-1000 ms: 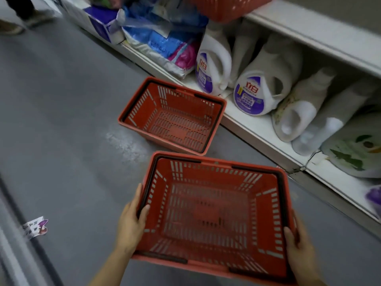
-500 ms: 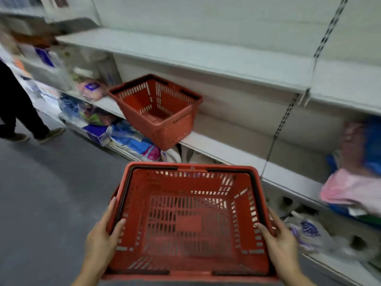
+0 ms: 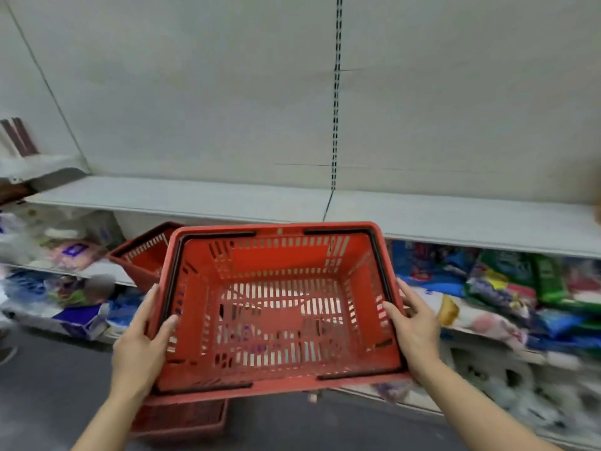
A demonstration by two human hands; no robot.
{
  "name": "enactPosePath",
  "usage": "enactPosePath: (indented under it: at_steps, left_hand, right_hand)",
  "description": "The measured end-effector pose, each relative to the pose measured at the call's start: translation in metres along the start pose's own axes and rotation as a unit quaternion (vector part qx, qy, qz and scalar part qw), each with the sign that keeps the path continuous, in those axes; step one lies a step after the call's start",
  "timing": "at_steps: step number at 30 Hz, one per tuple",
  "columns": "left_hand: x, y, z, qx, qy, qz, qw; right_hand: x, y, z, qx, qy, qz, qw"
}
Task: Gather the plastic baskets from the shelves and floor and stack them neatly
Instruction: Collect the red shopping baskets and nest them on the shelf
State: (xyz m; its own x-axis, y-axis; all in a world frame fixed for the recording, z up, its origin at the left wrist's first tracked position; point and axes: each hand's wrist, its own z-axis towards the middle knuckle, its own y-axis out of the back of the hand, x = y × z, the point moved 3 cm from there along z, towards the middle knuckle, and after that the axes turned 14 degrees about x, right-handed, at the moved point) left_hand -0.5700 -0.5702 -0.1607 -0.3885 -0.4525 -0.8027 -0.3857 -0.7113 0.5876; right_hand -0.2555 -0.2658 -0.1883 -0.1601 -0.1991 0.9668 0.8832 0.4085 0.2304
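Clearly the gathering was only partly done. On the left, one red basket (image 3: pixel 144 255) sat on the middle shelf (image 3: pixel 97 270), not yet collected. The left hand (image 3: pixel 140 349) gripped the carried basket (image 3: pixel 276 307) by its left rim, thumb hooked inside; another basket (image 3: pixel 182 418) lay on the floor beneath it. The right hand (image 3: pixel 413 327) clasped the right rim likewise. Stacking them, I judged, remained.

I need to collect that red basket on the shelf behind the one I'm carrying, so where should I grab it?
Take the basket on the shelf by its top rim, from the aisle side. It tilts with its open mouth showing, and the rim is its exposed edge. Both hands now grip the carried basket, so free one first.
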Motion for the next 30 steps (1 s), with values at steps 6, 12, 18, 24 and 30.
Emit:
enactPosePath:
  at_steps: [6,12,18,24,30]
  left_hand:
    - [-0.095,-0.014,0.007,0.013,-0.056,-0.001,0.998]
    - [-0.196,-0.079,0.027,0.04,-0.11,-0.016,0.993]
    - [-0.324,-0.183,0.03,0.101,-0.176,-0.044,0.978]
    - [-0.416,-0.283,0.05,0.151,-0.17,-0.063,0.972]
    - [-0.458,-0.354,0.082,0.199,-0.135,-0.055,0.969]
  right_hand:
    - [0.048,0.084,-0.001,-0.069,0.045,-0.001,0.997]
    - [0.076,0.192,0.016,-0.148,0.087,-0.041,0.984]
    - [0.071,0.321,0.068,-0.205,0.078,-0.078,0.973]
    - [0.069,0.432,0.135,-0.211,0.043,-0.121,0.969]
    - [0.059,0.507,0.197,-0.152,-0.024,-0.103,0.983]
